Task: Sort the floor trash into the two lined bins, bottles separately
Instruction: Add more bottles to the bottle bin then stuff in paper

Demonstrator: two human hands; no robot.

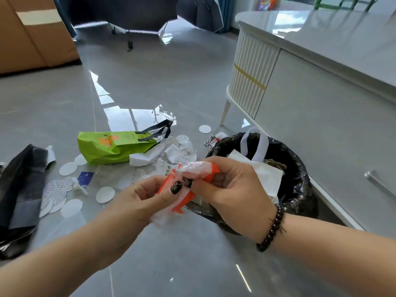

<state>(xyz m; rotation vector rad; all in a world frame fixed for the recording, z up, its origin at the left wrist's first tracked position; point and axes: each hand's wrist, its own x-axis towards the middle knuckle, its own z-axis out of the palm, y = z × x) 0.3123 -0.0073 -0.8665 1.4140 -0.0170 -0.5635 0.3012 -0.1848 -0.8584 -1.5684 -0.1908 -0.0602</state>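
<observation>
Both hands pinch shut on the orange-white wrapper [184,187], left hand [137,202], right hand [231,189], just beside the black-lined bin [300,189]. Probably crumpling it; compact tightly, then drop it well inside the rim.

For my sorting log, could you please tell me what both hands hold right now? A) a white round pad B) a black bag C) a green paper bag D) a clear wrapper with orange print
D: the left hand and right hand both pinch the wrapper beside the bin.
</observation>
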